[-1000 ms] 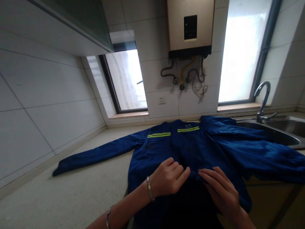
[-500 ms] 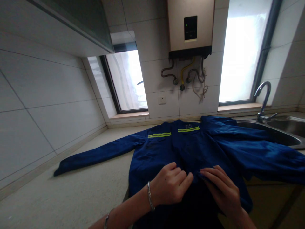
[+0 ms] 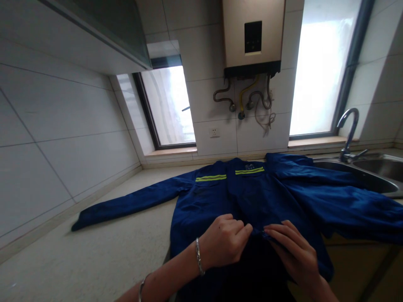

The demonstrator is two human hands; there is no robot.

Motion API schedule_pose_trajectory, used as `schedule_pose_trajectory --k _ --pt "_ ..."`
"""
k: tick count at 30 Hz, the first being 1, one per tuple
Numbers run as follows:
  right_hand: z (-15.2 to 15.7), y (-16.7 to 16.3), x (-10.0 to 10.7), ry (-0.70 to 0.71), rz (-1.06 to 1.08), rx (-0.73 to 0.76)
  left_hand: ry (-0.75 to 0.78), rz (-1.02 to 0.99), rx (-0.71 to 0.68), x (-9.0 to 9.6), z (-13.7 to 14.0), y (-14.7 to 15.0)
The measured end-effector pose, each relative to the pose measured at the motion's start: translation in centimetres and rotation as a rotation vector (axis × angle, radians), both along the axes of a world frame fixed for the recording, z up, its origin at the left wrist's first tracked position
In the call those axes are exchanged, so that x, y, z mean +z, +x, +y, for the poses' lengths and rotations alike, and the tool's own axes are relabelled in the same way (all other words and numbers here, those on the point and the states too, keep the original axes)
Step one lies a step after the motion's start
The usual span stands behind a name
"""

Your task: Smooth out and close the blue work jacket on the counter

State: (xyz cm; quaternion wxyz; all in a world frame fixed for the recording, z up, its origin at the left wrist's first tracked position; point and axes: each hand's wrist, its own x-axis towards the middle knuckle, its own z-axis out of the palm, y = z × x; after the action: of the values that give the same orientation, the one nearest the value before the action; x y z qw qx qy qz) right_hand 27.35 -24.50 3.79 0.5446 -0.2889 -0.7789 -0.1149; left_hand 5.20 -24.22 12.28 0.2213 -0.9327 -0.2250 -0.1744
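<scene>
Daylight enters through two overexposed windows [image 3: 317, 67] at 12 and 1 o'clock — detail there is blown out. The foreground is dim and backlit; wide-angle distortion bends tile lines at 9 o'clock.

1. I see the left hand [image 3: 225, 243] reaching in from lower left, forearm angled up and to the right, wrist straight, knuckles up.
2. Its fingers [image 3: 244, 230] are curled, tips pinched together and pointing right.
3. The right hand [image 3: 292, 251] enters from lower right, palm down.
4. Its fingers [image 3: 275, 230] are extended leftward; their tips almost meet the left hand's.
</scene>
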Motion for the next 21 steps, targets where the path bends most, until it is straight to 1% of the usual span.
schedule_pose_trajectory --k 8,12,16,18,20,21 --pt "0.4 0.2 -0.8 0.009 -0.066 -0.005 -0.003 -0.005 -0.023 0.3 -0.3 0.3" --pt "0.4 0.3 -0.9 0.032 -0.087 -0.027 0.030 -0.022 -0.042 0.0 -0.2 0.2" --pt "0.6 0.2 -0.7 0.095 -0.069 -0.028 0.121 -0.034 -0.134 -0.9 0.2 0.2" --pt "0.6 0.2 -0.5 0.113 -0.060 -0.031 0.141 -0.063 -0.180 -1.3 0.2 0.5" --pt "0.5 0.2 -0.4 0.115 -0.076 -0.030 0.075 -0.127 -0.178 -1.5 -0.2 0.9" --pt "0.5 0.2 -0.4 0.115 -0.089 -0.028 -0.002 -0.180 -0.152 -1.6 -0.4 1.1"
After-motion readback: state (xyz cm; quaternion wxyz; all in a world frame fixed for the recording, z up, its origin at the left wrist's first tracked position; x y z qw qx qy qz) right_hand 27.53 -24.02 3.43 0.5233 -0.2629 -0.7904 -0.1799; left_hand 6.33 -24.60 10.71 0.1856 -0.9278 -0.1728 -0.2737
